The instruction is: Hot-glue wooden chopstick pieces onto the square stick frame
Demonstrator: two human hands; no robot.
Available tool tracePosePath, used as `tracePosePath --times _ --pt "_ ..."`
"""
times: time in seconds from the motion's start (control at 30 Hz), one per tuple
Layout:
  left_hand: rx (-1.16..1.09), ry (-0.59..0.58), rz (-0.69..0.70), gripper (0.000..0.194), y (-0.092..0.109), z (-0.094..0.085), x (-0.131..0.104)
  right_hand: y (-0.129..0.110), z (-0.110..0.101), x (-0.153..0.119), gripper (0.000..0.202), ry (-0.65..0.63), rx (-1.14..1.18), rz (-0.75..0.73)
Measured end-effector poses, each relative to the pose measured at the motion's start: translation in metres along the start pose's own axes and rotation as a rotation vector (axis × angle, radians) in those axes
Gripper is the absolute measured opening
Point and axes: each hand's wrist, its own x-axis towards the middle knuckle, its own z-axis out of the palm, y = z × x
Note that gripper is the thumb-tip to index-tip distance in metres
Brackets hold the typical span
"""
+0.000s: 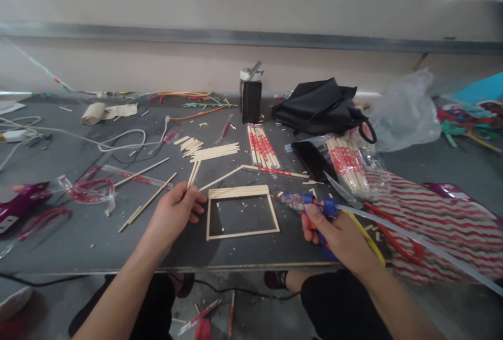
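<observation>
My left hand (175, 213) is closed around a couple of short wooden sticks (194, 173) that point up and away from me. In my right hand (338, 235) is a blue hot glue gun (293, 201), its nozzle close to the upper right corner of a rectangular stick frame (243, 234). A long translucent glue stick (412, 245) trails from the gun's back. The frame lies flat on the dark table, with several sticks side by side along its far edge. Just beyond it, cut sticks (218, 151) lie in a loose row.
Packaged chopsticks (263, 146), a phone (310, 159), a black bag (322, 107) and a bottle (250, 96) stand or lie behind. Scissors with red handles (404, 243) rest by a striped cloth (448, 225) at right. White cables (126, 146) and plastic wrappers (88, 190) occupy the left.
</observation>
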Motion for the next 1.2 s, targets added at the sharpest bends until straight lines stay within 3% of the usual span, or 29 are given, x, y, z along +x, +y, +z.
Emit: tracePosePath --times 1.2 --pt "0.036 -0.036 -0.026 0.035 -0.0045 -0.0004 0.0024 -0.005 0.0035 0.0015 0.057 0.045 -0.195 0.03"
